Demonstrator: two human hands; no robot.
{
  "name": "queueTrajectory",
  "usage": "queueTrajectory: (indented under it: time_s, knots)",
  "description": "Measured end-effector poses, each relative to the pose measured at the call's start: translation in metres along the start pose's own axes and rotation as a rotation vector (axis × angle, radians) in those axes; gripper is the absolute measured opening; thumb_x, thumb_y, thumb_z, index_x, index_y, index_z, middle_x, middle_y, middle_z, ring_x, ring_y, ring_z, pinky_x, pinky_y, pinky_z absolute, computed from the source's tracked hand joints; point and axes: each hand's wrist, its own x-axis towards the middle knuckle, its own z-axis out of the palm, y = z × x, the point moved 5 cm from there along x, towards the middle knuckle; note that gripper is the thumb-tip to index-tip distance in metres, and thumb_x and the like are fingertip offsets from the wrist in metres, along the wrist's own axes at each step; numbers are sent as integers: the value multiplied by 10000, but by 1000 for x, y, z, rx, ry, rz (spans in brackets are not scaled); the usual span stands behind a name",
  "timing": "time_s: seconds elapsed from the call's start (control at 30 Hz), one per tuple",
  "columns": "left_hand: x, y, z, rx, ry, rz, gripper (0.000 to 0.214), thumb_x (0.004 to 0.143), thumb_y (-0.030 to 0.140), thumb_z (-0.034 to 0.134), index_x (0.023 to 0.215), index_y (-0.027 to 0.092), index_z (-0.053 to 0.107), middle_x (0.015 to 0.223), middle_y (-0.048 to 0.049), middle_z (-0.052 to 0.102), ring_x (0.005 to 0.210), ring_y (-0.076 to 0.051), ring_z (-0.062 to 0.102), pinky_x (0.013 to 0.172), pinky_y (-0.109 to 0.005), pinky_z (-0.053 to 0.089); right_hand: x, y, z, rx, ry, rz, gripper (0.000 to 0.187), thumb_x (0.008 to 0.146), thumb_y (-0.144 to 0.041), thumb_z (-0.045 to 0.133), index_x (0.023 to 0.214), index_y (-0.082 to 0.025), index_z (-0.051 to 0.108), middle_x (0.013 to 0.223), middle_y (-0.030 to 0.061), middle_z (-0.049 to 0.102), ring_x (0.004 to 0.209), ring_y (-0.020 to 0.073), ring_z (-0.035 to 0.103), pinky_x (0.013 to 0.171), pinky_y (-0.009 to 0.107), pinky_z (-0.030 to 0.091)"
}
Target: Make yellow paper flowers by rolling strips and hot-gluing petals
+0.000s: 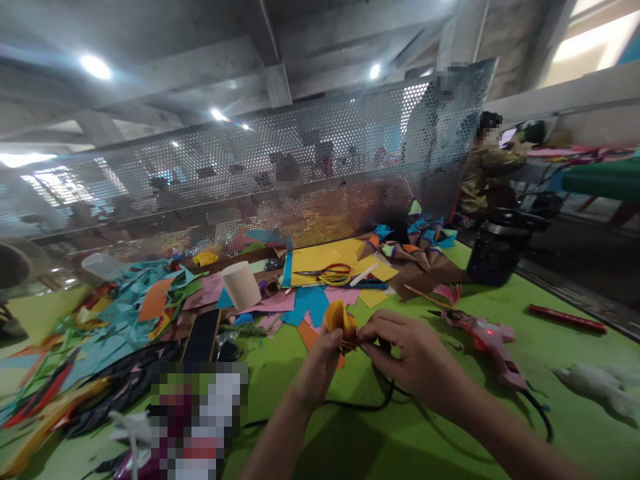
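My left hand [323,363] and my right hand [407,353] meet over the green table [400,427], both pinched on an orange folded paper flower [341,322]. The left fingers grip its lower side. The right fingers close on its right edge. A black cord [370,403] runs under my hands. A pink glue gun [487,340] lies just right of my right hand, with a red light on it.
Scissors with red and yellow handles [334,273] lie on yellow paper [320,259]. A paper cup [241,285], a dark phone [203,335] and heaps of coloured paper scraps [115,313] sit left. Paper cones [415,243] stand by a perforated metal screen [300,173]. A red pen [567,319] lies right. A person [487,167] sits beyond.
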Motion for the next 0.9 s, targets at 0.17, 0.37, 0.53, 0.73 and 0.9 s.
queueTrajectory:
  time_s: [0.17,0.37,0.53,0.73,0.9]
  knots:
    - [-1,0,1,10,-16,-3,346,777,405,675,1075,228,662,1043,-34,642,1056,-229,511,989,-350,335,2,0,-1,44,-18,37,156,847,-80,540,825,-177,661,790,26,627,668,131,573,596,236,423]
    - [0,-2,0,22,-49,8,346,805,397,649,1105,226,656,1079,-36,647,1059,-229,519,962,-335,350,5,-1,-3,93,-33,85,151,818,-70,552,799,-166,668,770,25,630,655,128,566,583,228,416]
    - [-1,-2,2,29,-91,-3,373,821,398,637,1145,213,654,1145,-47,637,1078,-226,522,966,-328,358,4,2,-4,106,-44,131,145,798,-79,549,789,-163,667,766,26,620,662,135,559,585,236,410]
    - [-1,-2,3,29,-126,-5,360,803,380,648,1116,203,675,1204,-51,623,1162,-245,497,1017,-341,342,3,6,-3,111,-46,156,143,789,-95,528,762,-166,649,752,24,602,656,143,545,577,247,403]
    - [1,-6,-3,30,-104,-26,370,792,369,662,1131,221,672,1145,-42,648,1123,-244,523,1006,-352,353,4,8,-4,131,-35,171,137,787,-95,528,760,-173,638,746,17,606,647,139,538,572,246,405]
